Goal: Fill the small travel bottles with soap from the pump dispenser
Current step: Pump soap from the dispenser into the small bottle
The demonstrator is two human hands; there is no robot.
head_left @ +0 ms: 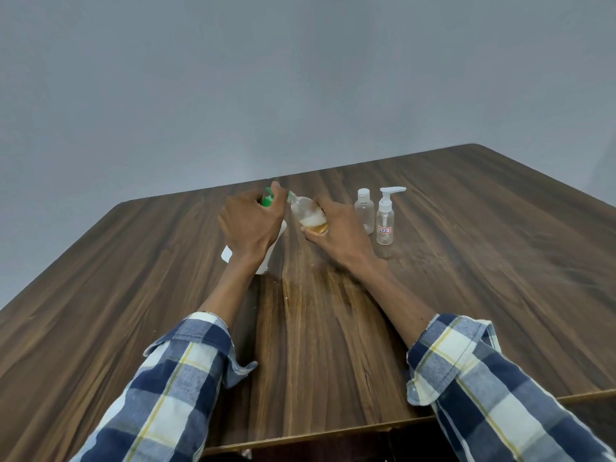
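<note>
One travel bottle (308, 216) tilts, neck aimed up-left at the green pump (267, 200).

Two upright bottles — a capped bottle (364, 210) and a pump bottle (385, 216) — stand close together just right of the right hand (336, 233), blocking that side. The tabletop (483, 261) lies open toward its right edge and near edge.

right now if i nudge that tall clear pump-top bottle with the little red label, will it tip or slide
The tall clear plastic bottle with the white pump top would probably tip rather than slide: it stands narrow and upright, with the pump overhanging one side. It looks empty, so likely light and easily knocked. It could bump the clear flip-cap bottle close beside it.
</note>
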